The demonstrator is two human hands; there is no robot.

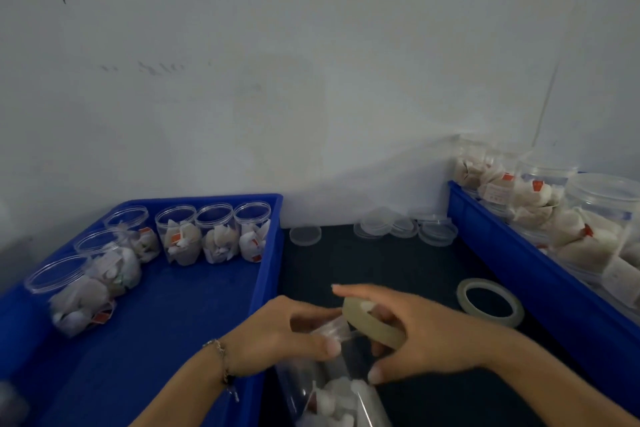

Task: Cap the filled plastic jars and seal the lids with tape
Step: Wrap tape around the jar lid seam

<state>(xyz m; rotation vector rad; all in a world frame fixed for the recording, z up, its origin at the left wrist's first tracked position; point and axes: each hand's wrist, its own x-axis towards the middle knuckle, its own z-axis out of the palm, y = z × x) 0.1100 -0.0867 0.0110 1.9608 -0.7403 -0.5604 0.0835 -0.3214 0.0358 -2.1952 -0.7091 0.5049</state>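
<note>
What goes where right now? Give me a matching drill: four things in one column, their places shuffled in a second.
Things:
1. open jars
2. loose lids
3. spare tape roll
4. tape roll in use

Places:
A. flat on the dark mat, untouched
B. in the right hand
C. left blue tray
D. by the wall between the trays

Pairs: 1-C, 2-D, 3-A, 4-B

At the desk's (pixel 398 263) near edge the left hand (pixel 277 336) grips a jar (pixel 332 395) lying on its side, while the right hand (pixel 426 340) holds a tape roll (pixel 372 322) at its lid end. A second roll (pixel 490 302) lies toward the right edge. Loose lids (pixel 405 227) sit along the far edge between two blue trays (pixel 270 253) of filled jars (pixel 214 234).
</note>
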